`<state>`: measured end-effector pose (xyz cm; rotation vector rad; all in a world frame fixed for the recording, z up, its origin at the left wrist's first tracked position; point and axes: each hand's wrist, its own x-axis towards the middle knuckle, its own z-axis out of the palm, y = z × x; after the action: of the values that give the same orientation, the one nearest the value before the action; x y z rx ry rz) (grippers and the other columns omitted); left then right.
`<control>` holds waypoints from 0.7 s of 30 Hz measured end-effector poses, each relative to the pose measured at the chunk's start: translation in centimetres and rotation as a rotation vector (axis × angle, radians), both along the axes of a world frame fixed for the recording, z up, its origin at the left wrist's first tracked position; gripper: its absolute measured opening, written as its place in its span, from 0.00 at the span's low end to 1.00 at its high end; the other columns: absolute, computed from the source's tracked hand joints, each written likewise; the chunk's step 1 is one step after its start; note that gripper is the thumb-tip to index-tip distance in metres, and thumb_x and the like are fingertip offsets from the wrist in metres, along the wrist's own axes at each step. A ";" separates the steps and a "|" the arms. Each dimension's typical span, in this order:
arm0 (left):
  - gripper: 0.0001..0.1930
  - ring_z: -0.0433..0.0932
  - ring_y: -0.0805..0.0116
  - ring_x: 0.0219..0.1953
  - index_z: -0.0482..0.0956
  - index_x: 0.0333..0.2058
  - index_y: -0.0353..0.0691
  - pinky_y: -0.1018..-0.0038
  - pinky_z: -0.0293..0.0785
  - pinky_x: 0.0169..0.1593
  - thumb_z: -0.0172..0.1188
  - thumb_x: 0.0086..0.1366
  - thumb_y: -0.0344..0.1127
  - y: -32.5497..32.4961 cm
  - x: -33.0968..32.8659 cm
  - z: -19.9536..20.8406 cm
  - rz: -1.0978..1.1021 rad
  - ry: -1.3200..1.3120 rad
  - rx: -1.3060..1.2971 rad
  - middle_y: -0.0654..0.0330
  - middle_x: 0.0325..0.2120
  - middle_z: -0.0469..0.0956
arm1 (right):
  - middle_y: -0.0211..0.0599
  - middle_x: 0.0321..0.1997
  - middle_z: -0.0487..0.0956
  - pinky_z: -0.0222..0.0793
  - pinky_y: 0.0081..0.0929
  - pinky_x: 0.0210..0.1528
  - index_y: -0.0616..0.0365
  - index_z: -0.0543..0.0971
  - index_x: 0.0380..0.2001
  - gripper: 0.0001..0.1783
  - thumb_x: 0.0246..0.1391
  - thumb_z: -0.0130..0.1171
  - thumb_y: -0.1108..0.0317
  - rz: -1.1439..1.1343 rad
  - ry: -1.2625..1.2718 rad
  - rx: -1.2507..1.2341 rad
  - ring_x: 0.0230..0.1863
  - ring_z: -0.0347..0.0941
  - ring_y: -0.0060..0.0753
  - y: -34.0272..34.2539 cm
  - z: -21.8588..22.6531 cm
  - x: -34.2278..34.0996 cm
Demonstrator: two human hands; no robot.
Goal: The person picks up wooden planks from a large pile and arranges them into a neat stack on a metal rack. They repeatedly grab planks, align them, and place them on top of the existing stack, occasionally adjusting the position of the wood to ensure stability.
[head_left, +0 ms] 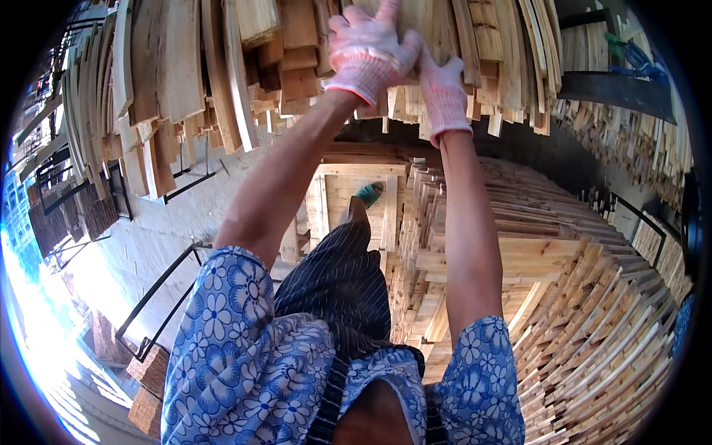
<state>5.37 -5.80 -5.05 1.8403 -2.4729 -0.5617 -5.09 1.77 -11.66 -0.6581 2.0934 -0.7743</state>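
Both my hands wear white knit gloves with pink cuffs and reach out to a pile of pale wooden planks [297, 44] at the top of the view. My left hand [367, 48] lies over the plank ends, with its fingers and thumb closed around one plank [415, 18]. Right beside it, touching it, my right hand [443, 93] grips the lower end of the same bundle. The fingertips of both hands are hidden among the wood. My blue flowered sleeves and dark striped trousers fill the lower middle of the view, and one teal shoe [368, 194] shows below.
A tall stack of flat-laid planks [578, 297] fills the right side. An open wooden frame [334, 200] lies below my arms. Black metal racks [163, 289] stand on the concrete floor at left, with more wood bundles [152, 371] nearby. Blue strapping [630, 52] hangs at top right.
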 end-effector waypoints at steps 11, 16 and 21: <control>0.55 0.73 0.46 0.57 0.53 0.64 0.26 0.58 0.71 0.60 0.75 0.53 0.58 11.5 12.0 -7.9 0.349 0.623 0.079 0.36 0.57 0.67 | 0.35 0.67 0.72 0.60 0.29 0.70 0.56 0.66 0.68 0.32 0.68 0.56 0.50 0.114 -0.648 -0.519 0.70 0.65 0.33 16.1 -9.3 1.1; 0.57 0.74 0.52 0.55 0.45 0.67 0.29 0.65 0.77 0.53 0.73 0.55 0.57 10.7 7.2 -6.3 0.322 0.868 0.390 0.39 0.55 0.70 | 0.42 0.67 0.73 0.58 0.26 0.72 0.63 0.70 0.65 0.32 0.65 0.60 0.55 -0.185 -0.733 -0.424 0.71 0.64 0.32 9.4 -3.8 2.8; 0.55 0.64 0.48 0.64 0.45 0.70 0.39 0.55 0.66 0.64 0.70 0.56 0.58 18.6 13.3 -6.1 0.323 0.791 0.549 0.44 0.65 0.59 | 0.42 0.64 0.75 0.55 0.39 0.74 0.61 0.58 0.71 0.40 0.63 0.62 0.58 0.054 -0.724 -0.555 0.69 0.67 0.37 19.7 -3.1 5.1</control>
<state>18.72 12.82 -11.19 1.6107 -1.5580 -1.6594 0.05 21.44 -14.72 -0.5929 1.2002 -1.3445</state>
